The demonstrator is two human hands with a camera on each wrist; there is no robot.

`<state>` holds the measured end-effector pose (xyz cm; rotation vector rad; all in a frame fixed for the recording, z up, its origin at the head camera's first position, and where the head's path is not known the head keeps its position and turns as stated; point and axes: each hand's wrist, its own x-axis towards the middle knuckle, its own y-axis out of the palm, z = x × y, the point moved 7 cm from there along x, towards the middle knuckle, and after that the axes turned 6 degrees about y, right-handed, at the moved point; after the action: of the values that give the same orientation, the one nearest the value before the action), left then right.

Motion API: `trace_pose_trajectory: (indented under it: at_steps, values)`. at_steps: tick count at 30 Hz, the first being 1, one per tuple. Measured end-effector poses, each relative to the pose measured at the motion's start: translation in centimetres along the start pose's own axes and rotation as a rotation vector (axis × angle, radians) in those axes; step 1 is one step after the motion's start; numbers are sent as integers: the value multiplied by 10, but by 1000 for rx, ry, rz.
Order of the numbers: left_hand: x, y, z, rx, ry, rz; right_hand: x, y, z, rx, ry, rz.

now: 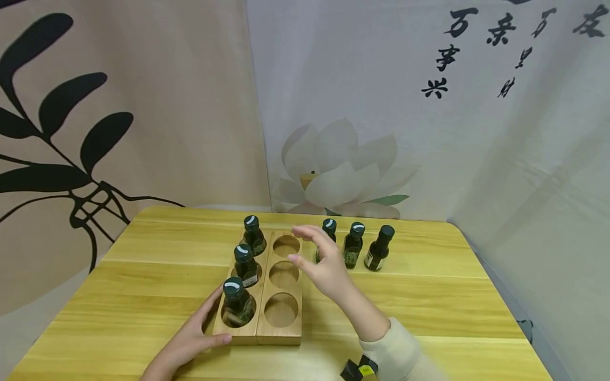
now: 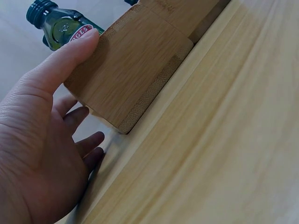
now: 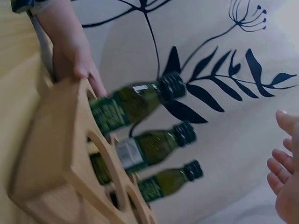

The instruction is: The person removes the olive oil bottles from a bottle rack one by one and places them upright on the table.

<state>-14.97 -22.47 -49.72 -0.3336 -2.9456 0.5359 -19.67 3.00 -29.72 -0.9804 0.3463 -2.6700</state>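
Steadying a six-hole light wooden bottle rack (image 1: pixel 259 328) on the yellow wooden table (image 1: pixel 429 312)

Left hand (image 1: pixel 190 338) is gripping the rack's near left corner, thumb and fingers curled round it; three dark green glass bottles (image 1: pixel 236 303) are standing in its left holes; right hand (image 1: pixel 324 267) is hovering loosely spread, holding nothing, just before three more green bottles (image 1: pixel 353 244) standing beyond
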Motion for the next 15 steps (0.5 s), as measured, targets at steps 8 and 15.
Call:
trace_pose_trajectory:
  at_steps: [8, 15]
  values:
    - [1, 0, -2, -21, 46, 0, -9, 43, -31, 43, -1, 92]
    - [1, 1, 1, -8, 40, 7, -15, 70, -34, 35, -29, 147]
